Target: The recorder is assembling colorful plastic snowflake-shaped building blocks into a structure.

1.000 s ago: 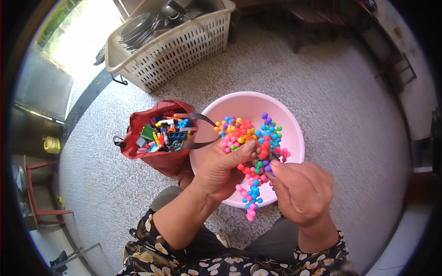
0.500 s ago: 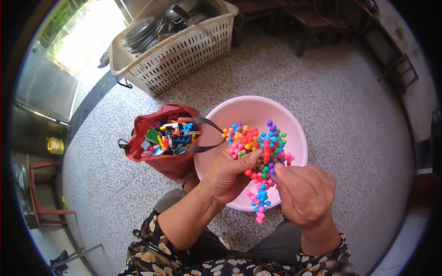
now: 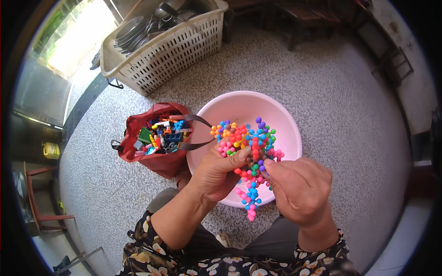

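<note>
A branching cluster of colourful ball-shaped connector beads (image 3: 256, 142) is held up over the pink basin (image 3: 294, 124). My left hand (image 3: 220, 168) is closed round the cluster's left side, its thumb lying across the front. With fingers pinched at the lower right of the cluster, my right hand (image 3: 301, 186) grips a purple bead piece (image 3: 262, 164). A chain of blue and pink beads hangs below the hands, near the basin's front rim. Through gaps, a few blue pieces show inside the basin; the hands and cluster hide part of its bottom.
A red cloth bag (image 3: 161, 163) full of mixed building-toy pieces stands left of the basin, one dark strap reaching over its rim. Beyond it is a white slotted basket (image 3: 172, 60) of pans. A wooden chair (image 3: 34, 193) stands far left, and dark wooden furniture (image 3: 308, 14) lines the back.
The whole view has shifted, so the basin, bag and basket sit slightly further left and higher. Both hands keep their hold on the bead cluster, with little change in grip.
</note>
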Available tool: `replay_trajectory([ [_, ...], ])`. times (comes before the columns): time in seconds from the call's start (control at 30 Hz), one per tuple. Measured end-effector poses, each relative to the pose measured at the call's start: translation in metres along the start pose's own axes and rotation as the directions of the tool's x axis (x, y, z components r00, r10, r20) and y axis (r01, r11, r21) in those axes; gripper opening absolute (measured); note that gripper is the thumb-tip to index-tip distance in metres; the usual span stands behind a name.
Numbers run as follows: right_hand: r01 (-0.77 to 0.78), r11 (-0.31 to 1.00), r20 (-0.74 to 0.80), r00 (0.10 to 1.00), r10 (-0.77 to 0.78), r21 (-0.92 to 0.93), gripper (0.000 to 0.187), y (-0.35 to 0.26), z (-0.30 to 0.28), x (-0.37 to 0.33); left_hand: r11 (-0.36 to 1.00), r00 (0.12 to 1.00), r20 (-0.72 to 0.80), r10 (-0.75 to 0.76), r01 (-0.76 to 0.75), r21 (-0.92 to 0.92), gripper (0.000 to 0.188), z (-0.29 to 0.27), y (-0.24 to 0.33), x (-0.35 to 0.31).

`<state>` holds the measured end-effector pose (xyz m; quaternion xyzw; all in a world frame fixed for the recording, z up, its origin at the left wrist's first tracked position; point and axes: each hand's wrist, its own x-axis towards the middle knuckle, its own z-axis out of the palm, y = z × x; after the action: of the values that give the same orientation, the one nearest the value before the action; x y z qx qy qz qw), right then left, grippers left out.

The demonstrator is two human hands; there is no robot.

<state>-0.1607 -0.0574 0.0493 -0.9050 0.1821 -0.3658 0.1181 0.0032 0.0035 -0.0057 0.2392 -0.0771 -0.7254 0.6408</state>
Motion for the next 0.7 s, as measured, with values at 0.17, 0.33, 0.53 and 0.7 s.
replay_trajectory([
  [0.17, -0.044, 0.999, 0.026, 0.999, 0.044, 0.018, 0.026, -0.001, -0.003, 0.001, 0.999, 0.999, -0.014, -0.033, 0.033, 0.013, 0.032, 0.002, -0.001, 0.001],
  [0.33, 0.002, 1.000, 0.000, 1.000, -0.002, 0.002, 0.027, 0.004, 0.001, -0.003, 0.999, 0.998, -0.026, -0.050, 0.050, -0.015, 0.033, -0.003, -0.007, 0.006],
  [0.53, 0.007, 1.000, -0.016, 1.000, -0.008, -0.012, 0.028, 0.005, 0.003, -0.003, 0.997, 0.998, -0.032, -0.057, 0.055, -0.053, 0.035, -0.003, -0.008, 0.007],
  [0.7, 0.009, 1.000, -0.021, 1.000, -0.009, -0.024, 0.028, 0.006, 0.004, -0.003, 0.997, 0.998, -0.032, -0.059, 0.057, -0.048, 0.037, -0.003, -0.007, 0.008],
])
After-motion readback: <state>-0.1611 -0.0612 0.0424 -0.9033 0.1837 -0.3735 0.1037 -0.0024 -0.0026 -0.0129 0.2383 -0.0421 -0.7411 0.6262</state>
